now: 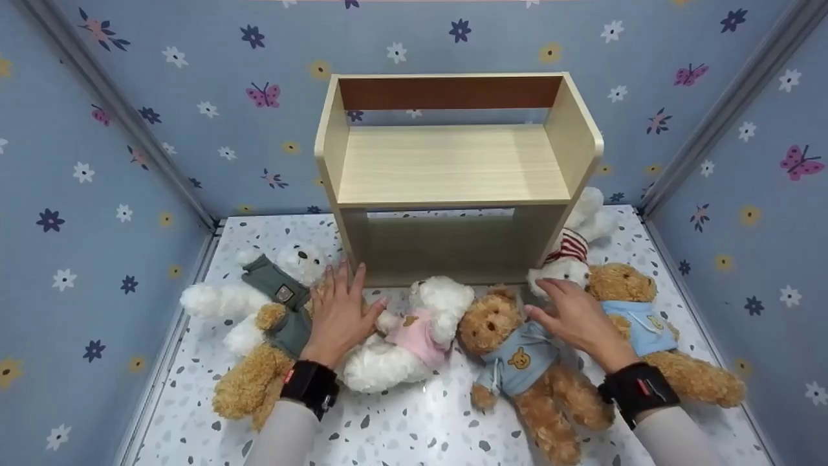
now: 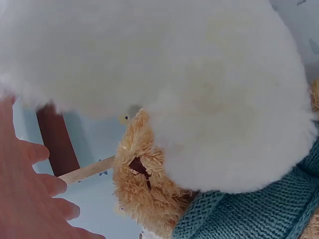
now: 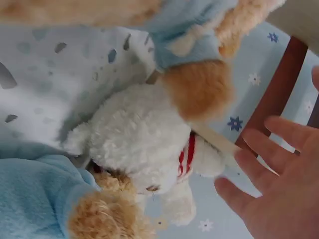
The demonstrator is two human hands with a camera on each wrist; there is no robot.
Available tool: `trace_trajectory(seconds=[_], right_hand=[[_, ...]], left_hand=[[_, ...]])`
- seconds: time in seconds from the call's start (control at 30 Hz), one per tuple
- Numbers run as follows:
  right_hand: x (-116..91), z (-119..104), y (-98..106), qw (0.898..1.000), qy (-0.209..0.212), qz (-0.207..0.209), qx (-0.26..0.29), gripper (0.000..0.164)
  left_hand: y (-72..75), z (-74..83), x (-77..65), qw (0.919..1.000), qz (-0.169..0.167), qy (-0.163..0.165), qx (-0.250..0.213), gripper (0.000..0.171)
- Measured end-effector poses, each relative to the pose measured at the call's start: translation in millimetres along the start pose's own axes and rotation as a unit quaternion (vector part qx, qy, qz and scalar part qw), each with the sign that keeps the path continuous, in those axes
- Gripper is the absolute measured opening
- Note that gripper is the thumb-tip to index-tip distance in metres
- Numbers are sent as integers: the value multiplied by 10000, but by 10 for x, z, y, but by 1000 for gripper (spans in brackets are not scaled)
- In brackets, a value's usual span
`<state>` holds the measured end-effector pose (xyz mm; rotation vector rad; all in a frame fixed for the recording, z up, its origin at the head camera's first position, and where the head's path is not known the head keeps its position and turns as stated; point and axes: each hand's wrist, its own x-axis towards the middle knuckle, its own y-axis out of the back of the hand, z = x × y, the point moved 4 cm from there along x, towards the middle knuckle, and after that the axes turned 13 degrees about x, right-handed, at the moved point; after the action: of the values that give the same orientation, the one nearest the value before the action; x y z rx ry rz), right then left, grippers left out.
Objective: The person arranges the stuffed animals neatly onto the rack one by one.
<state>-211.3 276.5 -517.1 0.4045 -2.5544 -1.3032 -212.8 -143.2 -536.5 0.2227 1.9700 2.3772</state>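
My left hand (image 1: 341, 318), fingers straight, hovers over or rests on a brown teddy bear (image 1: 259, 382) in a dark green sweater, hiding its head. In the left wrist view that bear's face (image 2: 142, 179) shows beside white plush fur (image 2: 209, 99). Just right of this hand lies a white plush toy (image 1: 420, 336) in a pink top. My right hand (image 1: 576, 317) spreads loosely, holding nothing, between a brown teddy bear (image 1: 527, 359) in a blue-grey hoodie and a white toy (image 1: 559, 272) with a red-striped top. In the right wrist view its fingers (image 3: 259, 144) extend apart.
A pale wooden two-tier shelf (image 1: 453, 162) stands behind the toys. At the left lies a white bear (image 1: 278, 278) in a grey-green outfit; at the right, a brown bear (image 1: 637, 317) in light blue. Flowered walls (image 1: 77, 259) enclose the speckled table (image 1: 401, 433) on three sides.
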Motion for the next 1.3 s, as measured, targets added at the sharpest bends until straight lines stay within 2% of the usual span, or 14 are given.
trace_trajectory(seconds=[0.07,0.27,0.4,0.73,0.87,0.97,1.07,1.13,1.23,1.3], right_hand=[[-35,1,-61,9996,-103,-257,-2,76],[-115,83,-219,9914,-813,-1024,77,92],[-141,125,-280,9847,-1094,-1331,249,101],[-141,157,-445,9714,-1377,-1795,722,91],[-129,167,-501,9726,-1244,-1810,764,76],[-125,167,-524,9755,-975,-1797,807,69],[-133,173,-530,9764,-710,-1785,983,62],[-140,179,-528,9758,-516,-1805,1125,52],[-155,180,-519,9744,-313,-1795,1318,37],[-165,167,-510,9738,-245,-1749,1436,34]], left_hand=[[4,1,-3,10000,41,-9,25,84],[5,18,-6,9998,117,-35,126,84],[-5,22,-9,9998,163,-61,123,83],[-22,37,-15,9997,136,-12,216,83],[-42,33,-27,9999,58,11,155,85],[-47,27,-37,9999,33,7,147,85],[-36,27,-42,9998,130,-36,165,84],[-27,28,-45,9996,198,-63,172,83],[-28,28,-45,9998,159,-62,143,84],[-34,23,-43,9998,110,-55,137,84]])
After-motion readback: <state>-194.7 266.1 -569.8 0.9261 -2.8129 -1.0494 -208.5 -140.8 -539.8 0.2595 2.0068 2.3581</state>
